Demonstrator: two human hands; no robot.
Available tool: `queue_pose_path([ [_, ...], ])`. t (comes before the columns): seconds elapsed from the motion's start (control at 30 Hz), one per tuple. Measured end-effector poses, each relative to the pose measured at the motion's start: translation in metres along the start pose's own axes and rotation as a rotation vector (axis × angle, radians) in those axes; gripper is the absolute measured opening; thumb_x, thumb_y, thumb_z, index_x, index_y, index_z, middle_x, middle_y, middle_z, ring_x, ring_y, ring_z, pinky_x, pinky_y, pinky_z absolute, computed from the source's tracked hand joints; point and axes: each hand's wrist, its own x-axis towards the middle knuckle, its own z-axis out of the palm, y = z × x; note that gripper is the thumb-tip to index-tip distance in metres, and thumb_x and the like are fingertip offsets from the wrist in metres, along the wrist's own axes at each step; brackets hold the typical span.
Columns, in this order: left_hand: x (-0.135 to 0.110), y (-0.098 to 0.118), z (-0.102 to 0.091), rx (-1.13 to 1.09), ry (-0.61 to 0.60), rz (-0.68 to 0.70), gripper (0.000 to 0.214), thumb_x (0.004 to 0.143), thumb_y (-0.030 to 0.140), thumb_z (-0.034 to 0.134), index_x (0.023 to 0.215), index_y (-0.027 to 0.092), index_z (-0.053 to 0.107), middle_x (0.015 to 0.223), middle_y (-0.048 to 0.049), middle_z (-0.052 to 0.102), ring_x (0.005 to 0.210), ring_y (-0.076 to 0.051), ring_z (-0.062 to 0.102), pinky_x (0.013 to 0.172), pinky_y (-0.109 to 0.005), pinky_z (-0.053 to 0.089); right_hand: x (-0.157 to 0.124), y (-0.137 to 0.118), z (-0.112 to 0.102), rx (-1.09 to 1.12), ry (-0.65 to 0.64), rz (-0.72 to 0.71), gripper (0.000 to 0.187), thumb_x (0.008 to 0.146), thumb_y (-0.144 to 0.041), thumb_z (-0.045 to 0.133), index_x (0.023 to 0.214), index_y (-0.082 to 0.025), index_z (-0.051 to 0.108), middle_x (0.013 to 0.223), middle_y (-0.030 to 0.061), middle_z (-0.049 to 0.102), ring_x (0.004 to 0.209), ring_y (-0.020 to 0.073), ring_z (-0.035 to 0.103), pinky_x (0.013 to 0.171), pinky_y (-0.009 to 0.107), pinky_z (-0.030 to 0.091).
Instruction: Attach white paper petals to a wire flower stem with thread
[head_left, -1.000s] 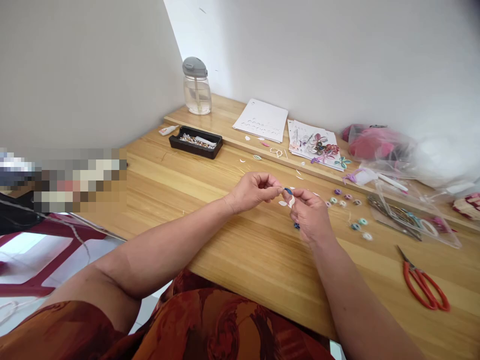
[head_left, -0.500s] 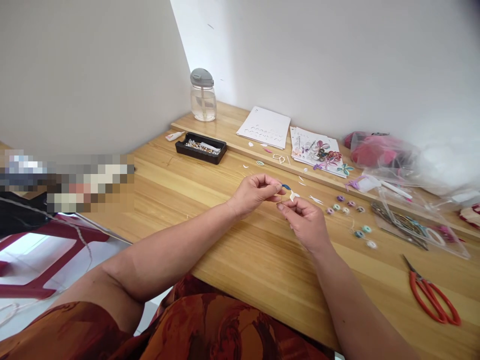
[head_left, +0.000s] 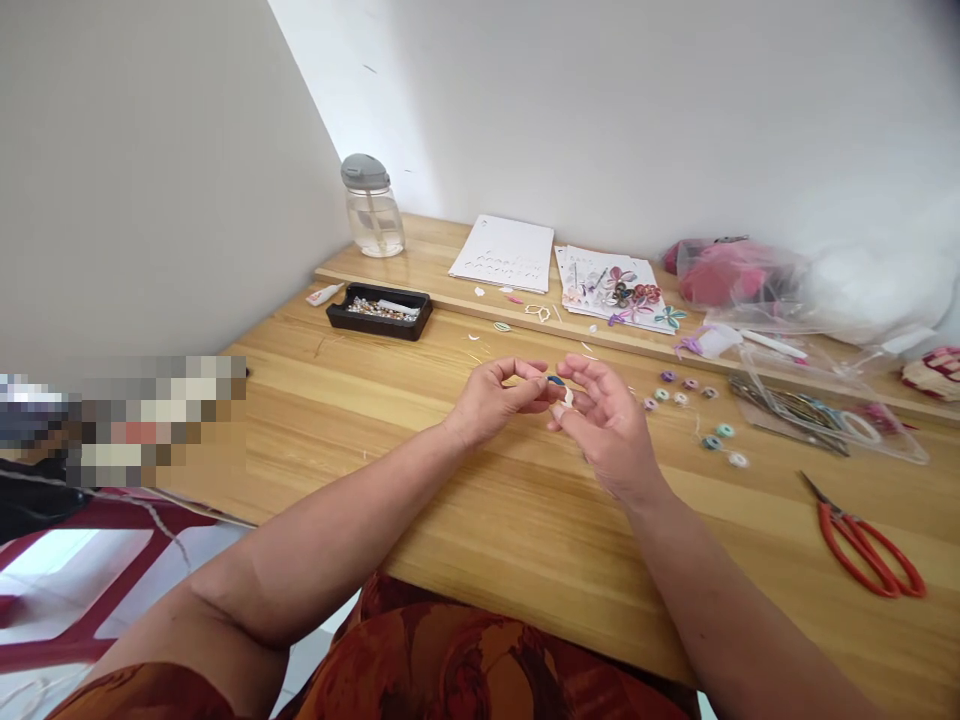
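Note:
My left hand (head_left: 499, 398) pinches a small petal-shaped piece, with a dark blue part (head_left: 555, 381) showing just past its fingertips. A white curved part (head_left: 568, 397) shows beside the blue, between the two hands. Close against it from the right is my right hand (head_left: 606, 425). Its upper fingers are raised and curved over the piece, and its thumb lies bent below the white part. Whatever sits under that thumb is too small and hidden to make out. Both hands are held above the wooden table (head_left: 480, 520).
Red-handled scissors (head_left: 862, 545) lie at right, below several small thread spools (head_left: 711, 442) and a plastic bag of tools (head_left: 795, 415). Along the back are a black bead tray (head_left: 380, 330), a water bottle (head_left: 375, 215), paper sheets (head_left: 502, 250) and coloured wire flowers (head_left: 634, 290).
My right hand's upper fingers have lifted and spread around the piece, where they were pinched low beside it. The left hand keeps its pinch. The whole view has shifted slightly.

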Motion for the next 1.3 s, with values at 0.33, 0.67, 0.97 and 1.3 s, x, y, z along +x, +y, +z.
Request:
queue_pose_path([
  [0.33, -0.003, -0.001, 0.005, 0.019, 0.039, 0.000, 0.036, 0.066, 0.037, 0.084, 0.077, 0.011, 0.062, 0.104, -0.0091, 0.070, 0.077, -0.013, 0.068, 0.074, -0.032, 0.059, -0.005, 0.004, 0.008, -0.044, -0.020, 0.119, 0.043, 0.083, -0.042, 0.069, 0.117, -0.018, 0.059, 0.070, -0.0012, 0.064, 0.046, 0.0077, 0.047, 0.042, 0.021, 0.035],
  [0.67, 0.004, 0.002, -0.002, 0.214, 0.232, 0.094, 0.029, 0.069, 0.038, 0.079, 0.078, 0.014, 0.065, 0.068, 0.0014, 0.062, 0.061, -0.007, 0.058, 0.061, -0.021, 0.050, -0.008, 0.003, 0.012, -0.004, 0.060, 0.243, 0.029, 0.077, -0.044, 0.074, 0.082, -0.018, 0.062, 0.059, -0.0013, 0.060, 0.044, 0.0073, 0.039, 0.041, 0.022, 0.025],
  [0.97, 0.007, 0.002, -0.004, 0.324, 0.206, 0.125, 0.028, 0.069, 0.039, 0.077, 0.073, 0.014, 0.065, 0.063, 0.0020, 0.059, 0.054, -0.006, 0.049, 0.053, -0.020, 0.040, -0.014, -0.009, 0.006, -0.564, 0.221, -0.168, 0.010, 0.082, -0.030, 0.069, 0.079, -0.020, 0.068, 0.050, -0.0082, 0.036, 0.046, 0.0085, 0.033, 0.050, 0.025, 0.032],
  [1.3, 0.000, 0.005, -0.003, 0.514, -0.027, 0.033, 0.026, 0.071, 0.037, 0.075, 0.075, 0.013, 0.069, 0.067, -0.0005, 0.063, 0.057, -0.008, 0.051, 0.055, -0.022, 0.040, -0.001, -0.009, -0.014, -0.694, 0.279, -0.377, 0.010, 0.085, -0.030, 0.069, 0.086, -0.023, 0.076, 0.051, -0.0072, 0.032, 0.048, 0.0092, 0.033, 0.052, 0.025, 0.033],
])
